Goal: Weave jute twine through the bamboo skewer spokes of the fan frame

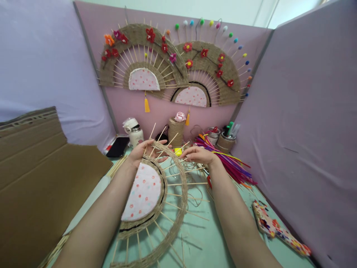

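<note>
A half-round woven fan frame (170, 208) with thin wooden spokes, jute bands and a pink dotted fabric centre (143, 191) lies tilted above the green table (206, 238). My left hand (143, 152) grips its far rim, fingers curled round the spokes. My right hand (199, 154) is pinched on a strand of jute twine (185, 160) beside the spokes at the rim's far end.
Two finished fans (139, 56) with red flowers hang on the pink back wall. A twine spool (176, 131), a jar (136, 134), a phone (118, 146), tool cups (225, 139), coloured pipe cleaners (231, 163), a patterned glue gun (276, 227) and cardboard (41, 178) surround the fan frame.
</note>
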The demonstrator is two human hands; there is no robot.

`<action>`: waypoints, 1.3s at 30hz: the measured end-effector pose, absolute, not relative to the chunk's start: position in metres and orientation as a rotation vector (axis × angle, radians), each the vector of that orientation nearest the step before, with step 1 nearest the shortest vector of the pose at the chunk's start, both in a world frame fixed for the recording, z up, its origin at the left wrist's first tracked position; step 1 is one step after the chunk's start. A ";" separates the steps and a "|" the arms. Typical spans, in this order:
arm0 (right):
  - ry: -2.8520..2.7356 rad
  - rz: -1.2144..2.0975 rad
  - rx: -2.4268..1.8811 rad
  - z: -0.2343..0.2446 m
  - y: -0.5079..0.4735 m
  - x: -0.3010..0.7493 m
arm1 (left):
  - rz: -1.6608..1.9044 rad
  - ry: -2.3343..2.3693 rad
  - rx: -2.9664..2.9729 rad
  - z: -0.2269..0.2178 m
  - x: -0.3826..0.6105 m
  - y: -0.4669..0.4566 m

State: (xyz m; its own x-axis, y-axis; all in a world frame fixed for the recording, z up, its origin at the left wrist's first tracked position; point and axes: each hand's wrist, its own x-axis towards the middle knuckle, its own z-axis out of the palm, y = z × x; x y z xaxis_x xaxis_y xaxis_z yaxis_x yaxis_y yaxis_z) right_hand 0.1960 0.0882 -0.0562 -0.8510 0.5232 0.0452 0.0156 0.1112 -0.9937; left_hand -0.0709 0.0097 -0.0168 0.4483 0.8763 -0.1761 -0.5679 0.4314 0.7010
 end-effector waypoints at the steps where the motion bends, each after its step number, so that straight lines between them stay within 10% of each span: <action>1: -2.004 1.794 -0.525 -0.056 0.088 0.195 | 0.962 0.574 0.624 -0.018 -0.072 0.010; 26: -2.091 0.986 -1.065 -0.046 0.085 0.180 | 1.087 0.729 0.593 -0.037 -0.096 0.028; 39: -1.453 1.672 -0.837 -0.061 0.095 0.182 | 1.208 0.623 0.624 -0.034 -0.100 0.025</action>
